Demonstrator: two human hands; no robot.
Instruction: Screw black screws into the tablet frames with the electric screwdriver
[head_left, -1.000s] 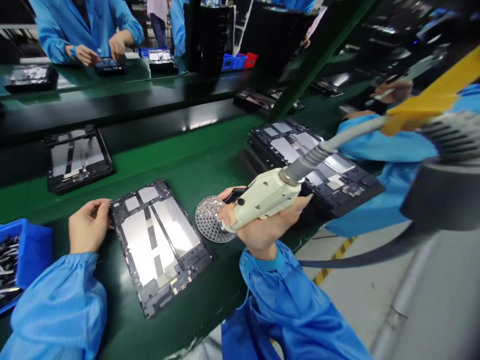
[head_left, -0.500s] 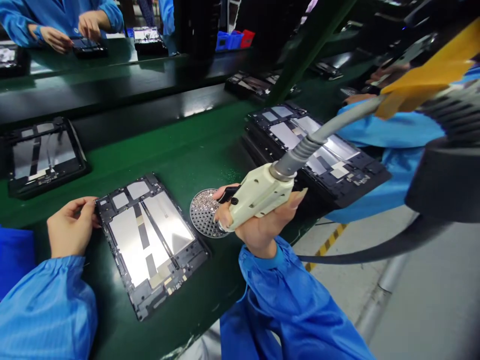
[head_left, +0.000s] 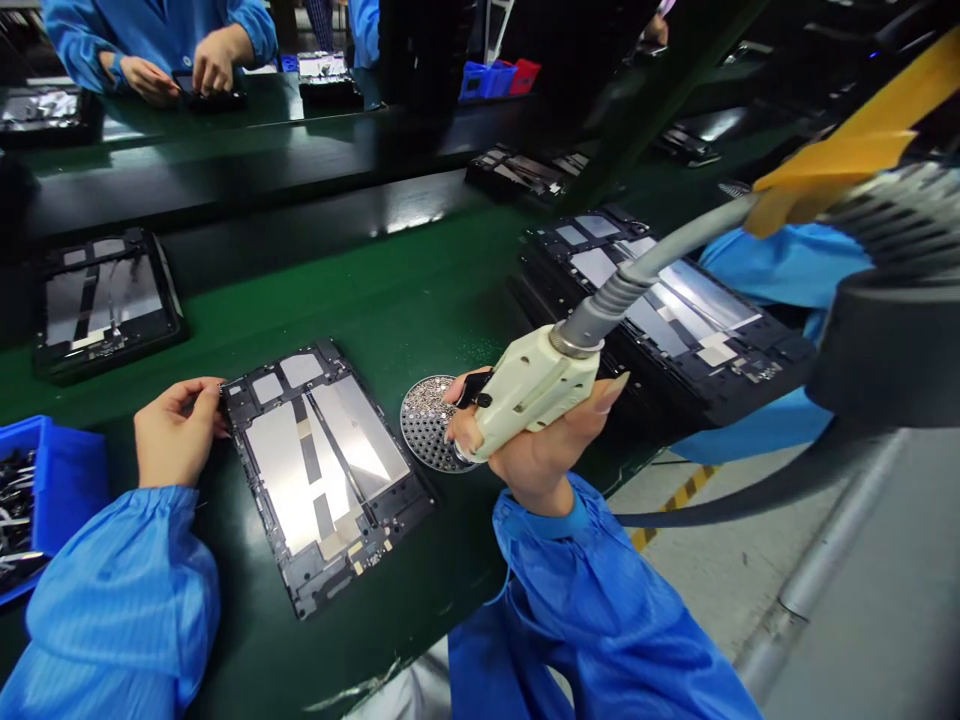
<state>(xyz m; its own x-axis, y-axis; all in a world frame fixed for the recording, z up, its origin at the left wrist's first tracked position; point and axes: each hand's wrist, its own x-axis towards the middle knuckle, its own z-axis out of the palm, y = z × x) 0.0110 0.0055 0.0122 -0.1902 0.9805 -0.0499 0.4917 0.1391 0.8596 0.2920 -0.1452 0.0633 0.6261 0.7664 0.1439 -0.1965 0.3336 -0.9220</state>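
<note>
- Head view, compared with the earlier frames: the view had swung a little, and the blue plastic bin point(head_left: 60, 490) of dark small parts showed more fully at the lower left than half a second before; both hands kept nearly the same pose.
- Counted: two hands of the person's own, one tablet frame point(head_left: 322, 470) directly before them, one more frame point(head_left: 105, 300) further left on the green conveyor belt point(head_left: 450, 270), and one frame stack point(head_left: 660, 310) to the right. There was one round perforated metal tray point(head_left: 429, 425), heaped with tiny screws, and one handheld tool.
- The left hand point(head_left: 178, 432) lay at the frame's upper left edge, its fingers curled and pinching that edge, with the forearm in a blue sleeve point(head_left: 124, 590) coming in from the lower left.
- The right hand point(head_left: 536, 440) was closed round the cream-coloured handheld tool point(head_left: 536, 390), one fingertip jutting out beyond it, with the wrist bent. The tool's tip sat at the tray's near rim, and a grey corrugated hose point(head_left: 622, 290) ran up to the right.
- A co-worker's two hands point(head_left: 172, 75) worked across the belt, apart from the person's own.
</note>
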